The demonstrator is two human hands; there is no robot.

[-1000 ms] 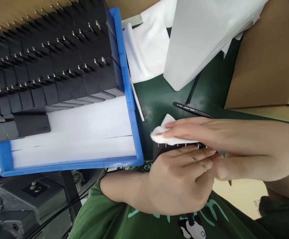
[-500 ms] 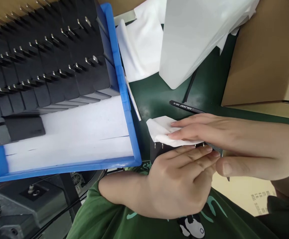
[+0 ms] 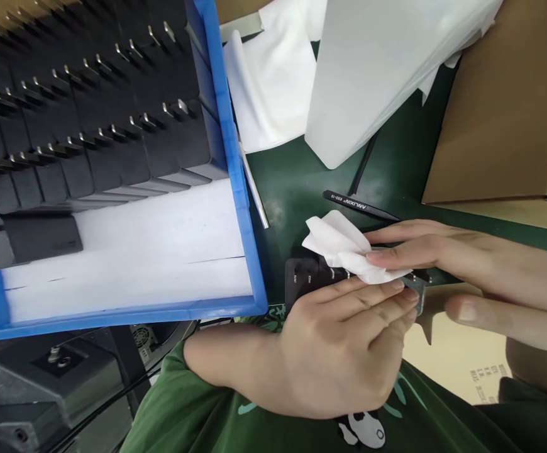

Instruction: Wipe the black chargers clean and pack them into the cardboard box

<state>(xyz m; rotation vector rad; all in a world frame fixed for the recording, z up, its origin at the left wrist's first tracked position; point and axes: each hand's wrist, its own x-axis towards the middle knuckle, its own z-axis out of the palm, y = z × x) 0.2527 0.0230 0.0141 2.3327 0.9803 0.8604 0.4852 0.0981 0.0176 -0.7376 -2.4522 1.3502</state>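
A row of black power adapters with metal prongs pointing up lies in front of my body. My left hand is wrapped over the near side of the row, fingers closed, hiding most of it. A crumpled white cloth rests across the prongs near the middle and right of the row. My right hand has the cloth at its fingertips, with the thumb held apart below. At the row's right end, a grey edge shows beyond my left fingertips.
On the left stands a blue tray holding many black adapters in rows over white lining. Tweezers, a metal rod, a folded white cloth and a translucent sheet lie on the green table. Cardboard stands at right.
My right hand has slid to the right along the prongs with the white cloth, uncovering prongs at the left end. My left hand has stayed in place on the adapters.
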